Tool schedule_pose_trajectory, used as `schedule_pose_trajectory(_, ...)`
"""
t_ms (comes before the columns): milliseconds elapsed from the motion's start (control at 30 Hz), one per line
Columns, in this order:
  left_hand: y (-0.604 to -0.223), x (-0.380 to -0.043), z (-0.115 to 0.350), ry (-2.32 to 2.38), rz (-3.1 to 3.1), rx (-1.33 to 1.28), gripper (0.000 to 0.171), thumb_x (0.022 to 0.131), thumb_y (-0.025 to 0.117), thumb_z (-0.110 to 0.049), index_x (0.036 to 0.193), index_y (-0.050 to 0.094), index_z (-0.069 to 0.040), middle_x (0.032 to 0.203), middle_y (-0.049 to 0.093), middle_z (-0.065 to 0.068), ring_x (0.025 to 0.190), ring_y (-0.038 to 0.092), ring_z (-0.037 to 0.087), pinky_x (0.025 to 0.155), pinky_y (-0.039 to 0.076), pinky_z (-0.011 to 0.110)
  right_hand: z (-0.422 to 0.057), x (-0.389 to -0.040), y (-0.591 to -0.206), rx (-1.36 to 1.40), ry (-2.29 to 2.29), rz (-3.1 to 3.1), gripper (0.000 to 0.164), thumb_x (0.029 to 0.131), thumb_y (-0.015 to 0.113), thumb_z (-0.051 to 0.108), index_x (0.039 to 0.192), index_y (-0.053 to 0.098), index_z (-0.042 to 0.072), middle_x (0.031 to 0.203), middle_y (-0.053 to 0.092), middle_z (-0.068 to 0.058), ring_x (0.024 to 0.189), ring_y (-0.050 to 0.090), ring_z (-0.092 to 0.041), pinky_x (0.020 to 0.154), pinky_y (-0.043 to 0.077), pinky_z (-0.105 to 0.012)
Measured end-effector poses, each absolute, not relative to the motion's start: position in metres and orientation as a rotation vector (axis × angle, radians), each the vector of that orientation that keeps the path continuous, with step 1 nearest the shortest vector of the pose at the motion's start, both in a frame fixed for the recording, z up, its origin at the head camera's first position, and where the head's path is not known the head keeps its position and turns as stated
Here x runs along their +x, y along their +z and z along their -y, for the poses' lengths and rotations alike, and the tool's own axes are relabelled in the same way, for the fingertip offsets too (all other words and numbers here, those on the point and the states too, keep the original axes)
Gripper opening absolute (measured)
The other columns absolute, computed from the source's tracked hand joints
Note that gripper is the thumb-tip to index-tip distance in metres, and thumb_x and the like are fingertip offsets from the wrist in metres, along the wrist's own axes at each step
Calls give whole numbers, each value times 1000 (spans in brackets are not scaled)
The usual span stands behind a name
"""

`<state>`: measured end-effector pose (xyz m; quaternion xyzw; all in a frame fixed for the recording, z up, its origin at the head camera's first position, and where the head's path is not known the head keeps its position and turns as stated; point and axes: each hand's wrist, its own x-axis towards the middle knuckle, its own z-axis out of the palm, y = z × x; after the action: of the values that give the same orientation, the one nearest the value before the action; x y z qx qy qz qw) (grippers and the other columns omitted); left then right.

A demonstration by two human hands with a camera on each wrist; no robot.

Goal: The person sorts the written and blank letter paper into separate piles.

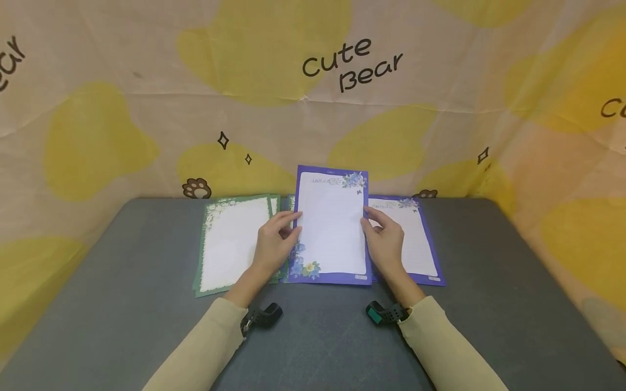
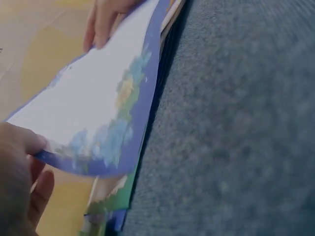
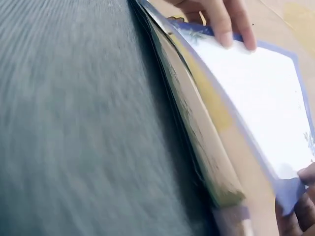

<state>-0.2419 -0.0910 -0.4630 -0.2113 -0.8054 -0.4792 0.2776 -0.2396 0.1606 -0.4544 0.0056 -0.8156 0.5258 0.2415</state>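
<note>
A purple-bordered sheet of paper [image 1: 332, 228] with blue flowers in two corners is held up at the middle, above other sheets. My left hand [image 1: 276, 241] pinches its left edge between thumb and fingers, and my right hand [image 1: 386, 241] pinches the right edge. In the left wrist view the sheet [image 2: 93, 93] bends, with the left thumb [image 2: 32, 140] on its face. The right wrist view has the sheet [image 3: 256, 93] tilted above the pile, the right fingers [image 3: 290, 223] partly cut off by the frame. What lies directly beneath is mostly hidden.
Green-bordered sheets [image 1: 232, 244] overlap on the left, partly behind the left hand. Another purple-bordered sheet [image 1: 415, 239] lies on the right, partly covered. All rest on a dark grey table [image 1: 323, 342] backed by a yellow-patterned cloth [image 1: 274, 130].
</note>
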Motion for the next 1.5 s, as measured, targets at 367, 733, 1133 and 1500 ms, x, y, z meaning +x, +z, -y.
schedule_pose_trajectory(367, -433, -227, 62, -1492, 2123, -581, 36, 86, 76, 1, 121, 73, -4, 120, 71, 14, 73, 70, 23, 69, 57, 18, -191, -238, -410, -117, 1390, 2273, 26, 94, 70, 14, 119, 76, 11, 110, 77, -13, 77, 60, -12, 61, 46, -14)
schedule_pose_trajectory(733, -411, -224, 8, -1589, 2190, -495, 36, 90, 73, -4, 126, 71, -7, 123, 70, 10, 80, 69, 21, 76, 59, 22, -231, -228, -378, -150, 1173, 2304, 28, 97, 66, 17, 122, 75, 11, 115, 76, -13, 79, 56, -9, 62, 43, -9)
schedule_pose_trajectory(1133, -403, -227, -51, -1677, 2276, -415, 41, 92, 66, 1, 133, 66, -5, 130, 65, 11, 85, 64, 13, 73, 55, 15, -271, -219, -362, -341, 1102, 2332, 35, 97, 60, 20, 129, 71, 16, 125, 73, -10, 80, 57, -1, 63, 44, -7)
schedule_pose_trajectory(1500, -416, -228, -72, -1684, 2309, -345, 42, 93, 67, -2, 134, 66, -9, 133, 64, 10, 86, 64, 12, 73, 56, 15, -289, -220, -365, -387, 1069, 2382, 35, 96, 59, 20, 128, 71, 12, 119, 74, -16, 83, 55, -12, 66, 42, -14)
